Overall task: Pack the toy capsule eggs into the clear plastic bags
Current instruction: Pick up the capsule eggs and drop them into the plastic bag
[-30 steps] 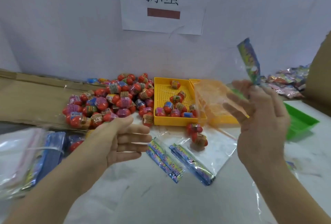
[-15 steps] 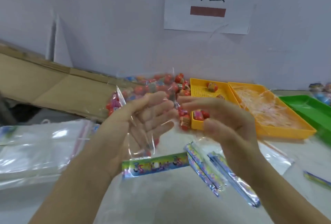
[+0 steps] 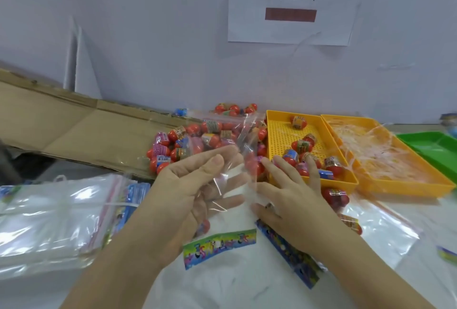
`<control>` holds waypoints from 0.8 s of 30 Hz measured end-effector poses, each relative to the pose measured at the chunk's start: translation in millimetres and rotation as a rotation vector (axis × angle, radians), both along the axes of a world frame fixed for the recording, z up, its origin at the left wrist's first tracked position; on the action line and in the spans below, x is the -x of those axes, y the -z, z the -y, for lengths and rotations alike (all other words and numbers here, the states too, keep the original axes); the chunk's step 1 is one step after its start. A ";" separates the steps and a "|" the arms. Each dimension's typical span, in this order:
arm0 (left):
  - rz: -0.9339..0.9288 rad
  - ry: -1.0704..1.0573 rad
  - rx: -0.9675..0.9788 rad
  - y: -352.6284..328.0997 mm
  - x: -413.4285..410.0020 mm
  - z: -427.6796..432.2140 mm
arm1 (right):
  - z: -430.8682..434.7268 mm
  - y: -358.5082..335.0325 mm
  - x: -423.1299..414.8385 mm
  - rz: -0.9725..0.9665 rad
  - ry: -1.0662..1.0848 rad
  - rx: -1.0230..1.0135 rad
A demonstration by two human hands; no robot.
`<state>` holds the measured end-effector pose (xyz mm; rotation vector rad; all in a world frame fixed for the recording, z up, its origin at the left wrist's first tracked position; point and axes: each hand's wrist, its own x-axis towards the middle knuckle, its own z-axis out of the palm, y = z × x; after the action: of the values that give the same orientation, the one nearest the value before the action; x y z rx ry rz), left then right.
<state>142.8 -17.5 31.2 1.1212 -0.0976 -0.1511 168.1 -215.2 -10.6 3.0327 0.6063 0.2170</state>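
Clear bag (image 3: 230,180) stands mouth-up between the two hands, its film draped over the left hand (image 3: 195,192). That hand is palm up, its fingers (image 3: 222,195) loosely spread and nearly straight, seen through the plastic, with the thumb up near the mouth. The right hand (image 3: 294,202) is palm down, its fingers (image 3: 268,164) spread and straight, the tips touching the bag's right edge. A colourful printed strip (image 3: 220,247) at the bag's bottom hangs just below the left palm.

Just beyond the left fingertips lies a heap of red capsule eggs (image 3: 193,140) on flat cardboard (image 3: 74,123). Beyond the right fingertips a yellow tray (image 3: 279,135) holds more eggs (image 3: 304,146), and a few eggs (image 3: 335,196) lie just right of that hand. Under the right wrist lie flat bags with blue strips (image 3: 289,254) on the white table (image 3: 222,289).

Farther right sit a second yellow tray (image 3: 405,188) with clear plastic scraps and a green tray (image 3: 430,145). Left of the left forearm is a stack of clear bags (image 3: 49,217). A paper sign (image 3: 291,4) hangs on the wall behind.
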 end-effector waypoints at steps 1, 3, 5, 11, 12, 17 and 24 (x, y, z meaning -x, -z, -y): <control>-0.012 0.005 0.025 0.4 -0.5 -0.5 | -1.9 -2.4 1.6 0.008 0.001 -0.008; -0.003 0.001 0.021 1.1 0.3 -0.4 | -7.8 -6.4 3.4 0.081 -0.010 -0.096; -0.016 -0.017 0.011 5.0 -2.5 -1.0 | -10.5 -5.4 3.2 0.183 0.001 -0.141; 0.037 -0.109 -0.057 7.8 -3.1 2.3 | -12.3 -0.4 2.4 0.350 0.015 -0.170; 0.052 -0.169 -0.067 8.2 -3.9 2.9 | -11.9 -2.2 1.9 0.359 0.003 -0.221; 0.128 -0.393 -0.075 10.6 -7.3 2.7 | -7.8 -29.4 9.7 0.049 -0.050 -1.203; 0.459 -0.055 -0.415 3.9 4.4 20.1 | -23.4 -40.1 27.3 -0.853 -0.227 -1.477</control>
<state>138.4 -37.6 27.3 1.5567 -0.4599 0.1462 140.8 -191.7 29.6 4.3533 1.2411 -1.2728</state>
